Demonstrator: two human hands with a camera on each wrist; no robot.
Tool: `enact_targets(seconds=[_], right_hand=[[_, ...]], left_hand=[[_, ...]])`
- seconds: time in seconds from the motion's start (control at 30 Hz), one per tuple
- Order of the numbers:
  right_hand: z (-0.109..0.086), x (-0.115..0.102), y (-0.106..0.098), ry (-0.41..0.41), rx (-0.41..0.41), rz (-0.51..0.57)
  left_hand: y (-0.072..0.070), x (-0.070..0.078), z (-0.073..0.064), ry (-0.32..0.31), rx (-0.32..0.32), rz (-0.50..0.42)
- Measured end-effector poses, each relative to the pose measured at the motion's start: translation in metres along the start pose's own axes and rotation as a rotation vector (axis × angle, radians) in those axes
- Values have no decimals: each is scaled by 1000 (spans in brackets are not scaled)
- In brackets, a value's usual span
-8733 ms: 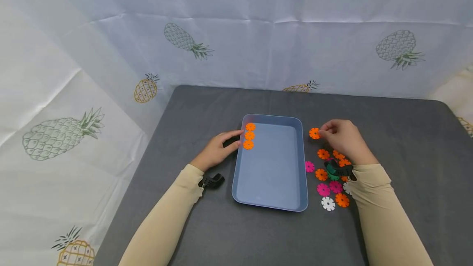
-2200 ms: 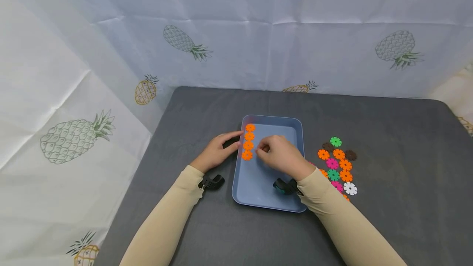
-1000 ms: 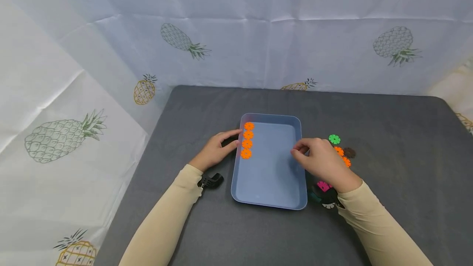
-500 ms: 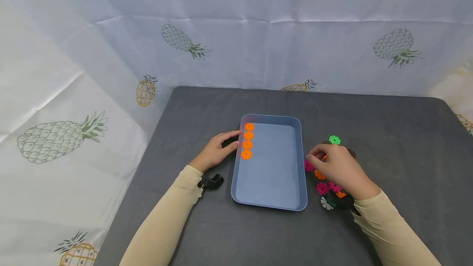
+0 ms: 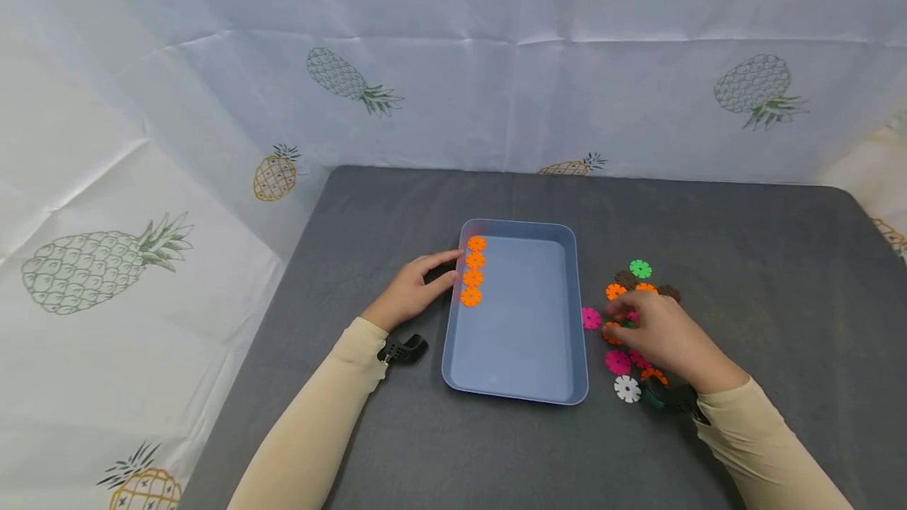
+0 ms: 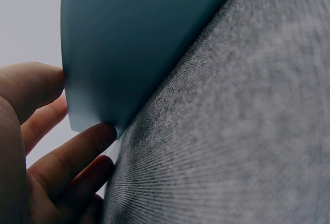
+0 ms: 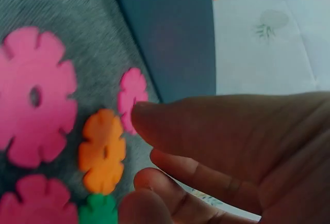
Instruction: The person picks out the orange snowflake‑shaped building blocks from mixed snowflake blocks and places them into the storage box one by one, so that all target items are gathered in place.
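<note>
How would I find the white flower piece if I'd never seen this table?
Start at the blue tray on the grey table. Just right of it, colourful flower pieces lie around the right hand. At that group's near end, closest to the person, is the white flower piece, the only white one showing.

The right hand (image 5: 660, 334) hides part of the disc pile (image 5: 618, 362); whether it touches the orange disc (image 5: 608, 338) there cannot be told. The left sleeve (image 5: 308, 423) and right sleeve (image 5: 768, 439) run off the bottom edge. The left wrist view crops the tray (image 6: 136, 38), the right wrist view a green disc (image 7: 98, 211)
</note>
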State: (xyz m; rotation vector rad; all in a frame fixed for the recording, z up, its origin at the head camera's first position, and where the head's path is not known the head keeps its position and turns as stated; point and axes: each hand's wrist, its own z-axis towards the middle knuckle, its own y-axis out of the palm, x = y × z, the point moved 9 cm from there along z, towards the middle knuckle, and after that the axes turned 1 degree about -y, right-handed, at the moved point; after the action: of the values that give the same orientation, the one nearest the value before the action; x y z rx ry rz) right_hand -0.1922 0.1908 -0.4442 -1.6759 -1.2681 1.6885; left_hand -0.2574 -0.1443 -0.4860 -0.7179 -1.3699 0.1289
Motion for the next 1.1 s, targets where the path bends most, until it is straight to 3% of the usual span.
enact_targets(seconds=[0.53,1.1], right_hand=[[1,9,10,-37,-63,9],[-1,7,7,-73,-42,10]], left_hand=[[0,2,-1,17,-1,8],[-2,2,0,24,2,14]])
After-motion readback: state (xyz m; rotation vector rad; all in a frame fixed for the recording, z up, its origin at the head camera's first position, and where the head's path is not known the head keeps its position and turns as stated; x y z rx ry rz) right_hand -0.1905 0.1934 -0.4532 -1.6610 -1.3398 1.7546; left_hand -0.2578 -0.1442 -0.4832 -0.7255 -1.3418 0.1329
